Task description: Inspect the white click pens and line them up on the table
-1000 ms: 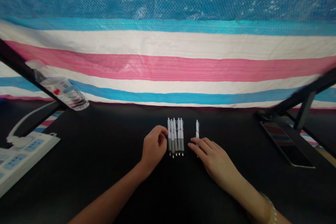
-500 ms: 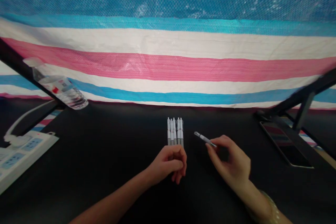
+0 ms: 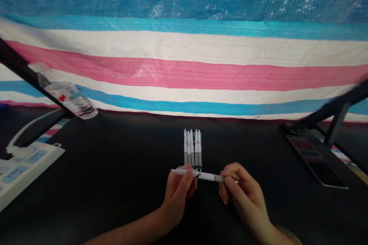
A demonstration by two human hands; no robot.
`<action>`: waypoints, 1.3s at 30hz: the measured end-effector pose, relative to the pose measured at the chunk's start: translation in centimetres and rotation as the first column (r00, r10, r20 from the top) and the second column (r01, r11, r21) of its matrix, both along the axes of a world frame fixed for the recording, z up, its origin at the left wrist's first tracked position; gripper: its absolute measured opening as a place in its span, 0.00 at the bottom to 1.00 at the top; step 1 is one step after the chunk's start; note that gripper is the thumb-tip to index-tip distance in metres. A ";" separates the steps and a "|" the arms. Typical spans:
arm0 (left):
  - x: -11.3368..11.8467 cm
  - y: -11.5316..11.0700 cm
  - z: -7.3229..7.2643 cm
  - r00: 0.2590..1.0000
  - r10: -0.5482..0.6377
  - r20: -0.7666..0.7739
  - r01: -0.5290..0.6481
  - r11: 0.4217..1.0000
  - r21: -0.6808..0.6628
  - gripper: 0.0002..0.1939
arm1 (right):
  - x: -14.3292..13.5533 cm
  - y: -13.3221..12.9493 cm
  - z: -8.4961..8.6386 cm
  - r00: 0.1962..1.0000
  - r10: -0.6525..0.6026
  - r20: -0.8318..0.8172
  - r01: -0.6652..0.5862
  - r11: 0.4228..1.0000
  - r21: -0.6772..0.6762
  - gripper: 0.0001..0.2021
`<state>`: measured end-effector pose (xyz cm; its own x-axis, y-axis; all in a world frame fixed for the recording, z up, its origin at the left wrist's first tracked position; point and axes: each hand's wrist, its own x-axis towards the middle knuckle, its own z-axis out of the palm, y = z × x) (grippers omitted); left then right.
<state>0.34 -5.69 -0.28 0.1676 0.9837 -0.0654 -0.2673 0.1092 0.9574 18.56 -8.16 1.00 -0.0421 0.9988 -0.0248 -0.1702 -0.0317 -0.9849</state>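
Observation:
A white pen with a grey grip (image 3: 207, 176) lies level between my two hands, above the table. Its clip end is pinched by my left hand (image 3: 180, 193), thumb on top. The fingers of my right hand (image 3: 243, 191) close round the grey grip, and a bit of the tip shows past them. Just beyond my left hand, several similar white pens (image 3: 192, 147) lie side by side in a row, clip ends pointing away from me. Their near ends are partly hidden by my left hand and the held pen.
A black table (image 3: 129, 149) fills the foreground. On the left are a white power strip (image 3: 31, 168) with a plug and a tilted water bottle (image 3: 71, 99). On the right, a phone (image 3: 317, 162) lies beside a black support (image 3: 330, 116). A striped sheet (image 3: 184, 49) hangs behind.
My right hand has moved left and nearer with the pen, which has turned level with its clip end to the left. My left hand has turned and taken hold of that end.

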 end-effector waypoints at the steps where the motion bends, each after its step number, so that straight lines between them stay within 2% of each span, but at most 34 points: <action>1: -0.1 -0.1 -0.2 0.998 0.067 0.021 -0.067 0.998 0.013 0.28 | -0.2 -0.2 0.1 1.000 0.022 0.021 -0.022 1.000 0.000 0.13; 4: -0.3 -0.1 -0.5 0.974 0.218 0.058 -0.221 0.974 0.051 0.27 | -0.6 -0.2 0.5 0.994 0.087 0.061 -0.085 0.996 -0.032 0.17; 7: -0.3 0.0 -0.6 0.954 0.288 0.082 -0.295 0.952 0.087 0.28 | -0.8 0.1 0.6 0.979 0.196 0.053 -0.188 0.974 -0.129 0.22; 10: -0.4 -0.2 -0.7 0.952 0.283 0.117 -0.296 0.949 0.109 0.29 | -0.8 0.1 0.5 0.963 0.265 0.050 -0.252 0.951 -0.179 0.26; 15: -0.5 -0.5 -0.6 0.957 0.259 0.133 -0.270 0.959 0.080 0.29 | -0.8 -0.1 1.0 0.955 0.269 0.123 -0.250 0.957 -0.149 0.26; 18: -0.4 -0.4 -0.1 0.951 0.269 0.155 -0.280 0.959 0.052 0.30 | -0.7 0.0 1.2 0.939 0.235 0.251 -0.225 0.972 -0.067 0.24; 21: -0.3 -0.2 0.3 0.946 0.264 0.187 -0.275 0.961 0.032 0.30 | -0.4 0.1 0.9 0.915 0.106 0.390 -0.168 0.977 0.128 0.16; 23: -0.3 -0.1 0.4 0.940 0.277 0.200 -0.283 0.959 0.000 0.30 | -0.2 0.0 0.6 0.882 -0.011 0.472 -0.142 0.947 0.289 0.10; 25: -0.2 -0.1 0.2 0.932 0.290 0.218 -0.294 0.956 -0.015 0.30 | 0.1 -0.2 0.5 0.847 -0.094 0.524 -0.125 0.922 0.367 0.08; 26: -0.2 -0.1 0.2 0.930 0.290 0.226 -0.296 0.955 -0.011 0.29 | 0.2 -0.4 0.5 0.836 -0.091 0.541 -0.132 0.924 0.360 0.09; 28: -0.1 -0.2 0.0 0.929 0.284 0.236 -0.296 0.955 0.017 0.29 | 0.4 -0.6 0.6 0.831 -0.008 0.556 -0.179 0.943 0.280 0.11; 31: -0.2 -0.1 0.1 0.935 0.261 0.238 -0.286 0.955 0.075 0.29 | 0.3 -0.7 0.7 0.840 0.136 0.525 -0.235 0.964 0.126 0.23; 32: -0.2 0.0 0.2 0.934 0.261 0.243 -0.288 0.954 0.086 0.29 | 0.3 -0.7 0.7 0.851 0.143 0.505 -0.219 0.971 0.096 0.24; 34: -0.2 0.2 0.3 0.927 0.277 0.254 -0.305 0.949 0.078 0.29 | 0.0 -0.6 0.7 0.884 0.098 0.457 -0.151 0.985 0.079 0.19; 36: -0.2 0.4 0.4 0.916 0.301 0.265 -0.330 0.941 0.070 0.29 | -0.1 -0.5 0.8 0.911 0.109 0.397 -0.147 0.987 0.065 0.17; 39: -0.2 0.6 0.3 0.915 0.296 0.274 -0.334 0.937 0.102 0.28 | -0.2 -0.5 0.9 0.919 0.211 0.332 -0.220 0.975 -0.010 0.25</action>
<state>0.12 -5.06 0.07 -0.1605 0.9835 0.0835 -0.4983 -0.1537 0.8533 18.37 -8.64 1.88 -0.2508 0.9669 -0.0477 0.1715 -0.0041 -0.9852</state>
